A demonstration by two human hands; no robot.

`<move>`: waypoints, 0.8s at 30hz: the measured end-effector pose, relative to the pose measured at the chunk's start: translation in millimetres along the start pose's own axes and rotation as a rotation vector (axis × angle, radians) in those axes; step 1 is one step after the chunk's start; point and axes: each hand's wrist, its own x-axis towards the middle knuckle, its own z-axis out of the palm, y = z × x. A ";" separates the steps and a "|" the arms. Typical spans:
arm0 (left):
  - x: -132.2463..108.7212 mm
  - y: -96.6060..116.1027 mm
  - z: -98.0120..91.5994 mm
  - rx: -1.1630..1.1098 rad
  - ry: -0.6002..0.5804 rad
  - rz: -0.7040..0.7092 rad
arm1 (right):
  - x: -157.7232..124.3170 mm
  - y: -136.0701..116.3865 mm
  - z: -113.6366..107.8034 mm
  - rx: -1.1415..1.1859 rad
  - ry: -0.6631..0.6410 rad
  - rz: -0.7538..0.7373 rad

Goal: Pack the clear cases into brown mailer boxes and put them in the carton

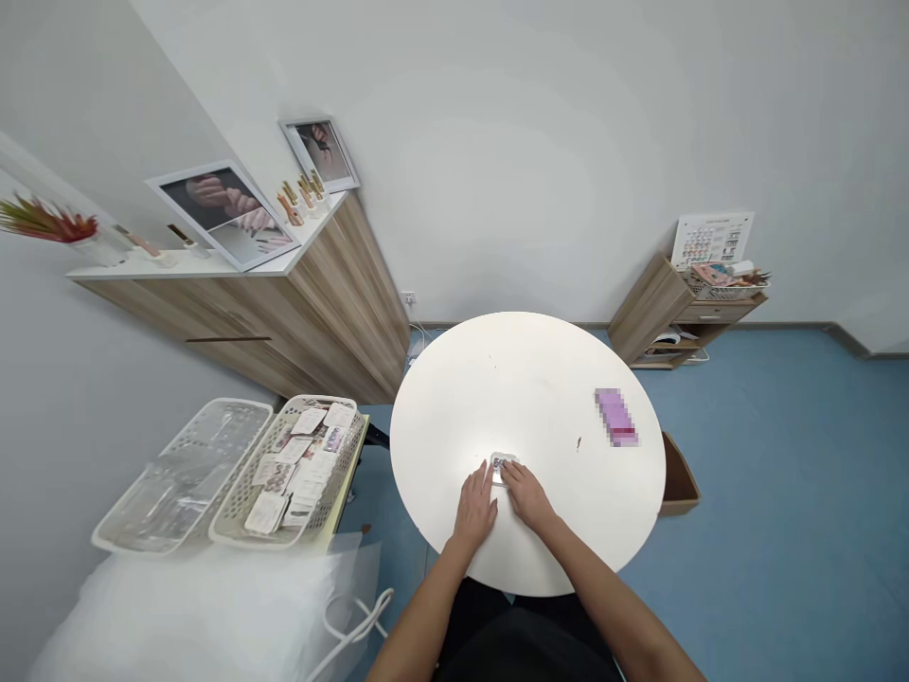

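L hand is resting on the round white tbl, approx 7 o'clock of tbl ctr, w/ fingers stretched fwd and thumb spreading wide to the side; its index tip is sitting at the 9 o'clock edge of a small clear packet, touching or just beside, can't tell which. R hand is reaching in from 5 o'clock, its fingertips lying over the packet's 3 o'clock side; can't tell if they're pinching it or just pressing, as the thumb isn't showing clearly. Packet itself is lying on the tbl, a bit off ctr twd 8 o'clock, btwn both hands, w/ dark & silvery bits showing; too small to make out.

A purple pixelated item is lying twd 2 o'clock on the tbl, well apart from the hands; a small dark mark is showing btwn, approx 3 o'clock. Off the tbl at 9 o'clock, a white basket is holding lots of small packs; at 10 o'clock a wood-look cabinet is standing by the wall.
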 end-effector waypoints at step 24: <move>81.4 -11.2 7.4 0.055 -0.181 -0.076 | 75.1 41.5 -13.8 -0.104 -0.234 -0.002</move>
